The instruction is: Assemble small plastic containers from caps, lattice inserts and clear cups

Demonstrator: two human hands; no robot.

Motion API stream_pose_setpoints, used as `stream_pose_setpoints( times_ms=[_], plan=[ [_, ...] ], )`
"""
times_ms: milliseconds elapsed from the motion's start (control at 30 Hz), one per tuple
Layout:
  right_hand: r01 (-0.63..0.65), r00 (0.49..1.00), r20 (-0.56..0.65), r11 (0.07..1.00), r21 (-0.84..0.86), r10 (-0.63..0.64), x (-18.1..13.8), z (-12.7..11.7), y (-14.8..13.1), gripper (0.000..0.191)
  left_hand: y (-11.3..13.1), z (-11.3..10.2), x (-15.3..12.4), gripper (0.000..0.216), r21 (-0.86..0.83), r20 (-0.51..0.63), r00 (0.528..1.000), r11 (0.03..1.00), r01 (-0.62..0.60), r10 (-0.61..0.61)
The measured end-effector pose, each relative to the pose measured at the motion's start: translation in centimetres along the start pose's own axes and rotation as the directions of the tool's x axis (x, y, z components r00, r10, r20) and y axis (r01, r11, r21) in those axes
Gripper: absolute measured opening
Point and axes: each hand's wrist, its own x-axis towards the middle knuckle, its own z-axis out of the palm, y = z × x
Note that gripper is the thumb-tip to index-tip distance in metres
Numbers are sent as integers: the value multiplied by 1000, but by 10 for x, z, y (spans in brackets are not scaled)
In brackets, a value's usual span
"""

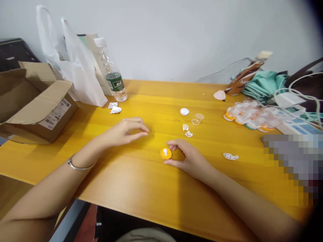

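My right hand (188, 156) rests on the yellow wooden table (141, 181) with thumb and fingers curled around a small orange round cap (166, 153) that has a white piece in its middle. My left hand (124, 131) hovers just above the table to the left, fingertips pinched together; whatever lies between them is too small to see. A silver bangle (78, 165) sits on my left wrist. Two small white cut-out pieces (187, 130) lie just beyond my right hand, and another (230, 156) lies to its right.
A white cap (184, 111) and a clear small cup (197, 119) lie mid-table. Several small sealed capsules (248, 116) sit at the right. An open cardboard box (35, 101), white plastic bags (75, 67), a water bottle (112, 72) and foil scraps (114, 107) stand at the left.
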Motion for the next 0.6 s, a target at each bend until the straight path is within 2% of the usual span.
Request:
stream_pose_setpoints(
  times_ms=[67,133,333,433,533,600],
  plan=[
    [-14,1000,6,1000,20,14,-1,-1,2,53,-11,-11,-3,22,-38,116,987,993,112,-107],
    [-13,1000,23,999,31,12,-1,-2,3,57,-20,-17,-5,26,-49,190,967,982,182,-169],
    [-2,998,67,998,66,-2,-2,-3,2,43,-25,-14,-6,17,-69,297,909,943,325,-291],
    [-20,998,69,997,80,14,-2,-1,4,41,-21,-12,-4,14,-33,311,907,950,310,-285],
    [-16,998,59,997,81,11,-2,-2,4,50,-17,-10,-2,14,0,288,928,969,247,-237],
    [-11,998,63,997,70,7,-2,-2,3,47,-13,-8,-2,13,33,266,944,981,191,-193]
  ],
)
